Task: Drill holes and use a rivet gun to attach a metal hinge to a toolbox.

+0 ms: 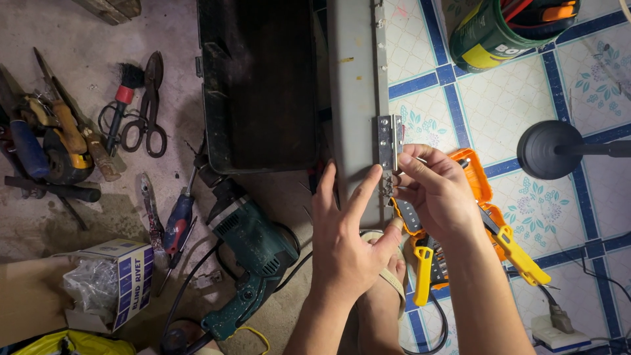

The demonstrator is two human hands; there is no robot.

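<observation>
1. Right now the left hand [345, 243] lies flat and open against the grey metal panel [351, 98], fingers spread, with the forefinger stretched up so its tip touches the panel edge just beside the lower end of the hinge [389, 141].
2. The right hand [437, 190] is curled narrow at the lower end of that hinge, thumb and fingertips pinched together there; whether a screw or other small part sits between them cannot be told.
3. The hinge is a small silver plate with holes, set upright on the right edge of the panel, which runs from the top of the view down to the hands.
4. Left of the panel sits a dark open metal box [259, 85], and below it a green power drill [253, 253] lies on the concrete floor with its black cord looping nearby.
5. Further left lie a red-and-blue screwdriver [177, 223], tin snips [150, 105], a small brush [123, 98] and a cardboard box of rivets [125, 276].
6. Behind the right hand an orange case [476, 181] stands open on the patterned tile floor, with a yellow-handled tool [519, 253] just beside the wrist.
7. A green bucket [499, 33] stands at the top right, well apart from the hands.
</observation>
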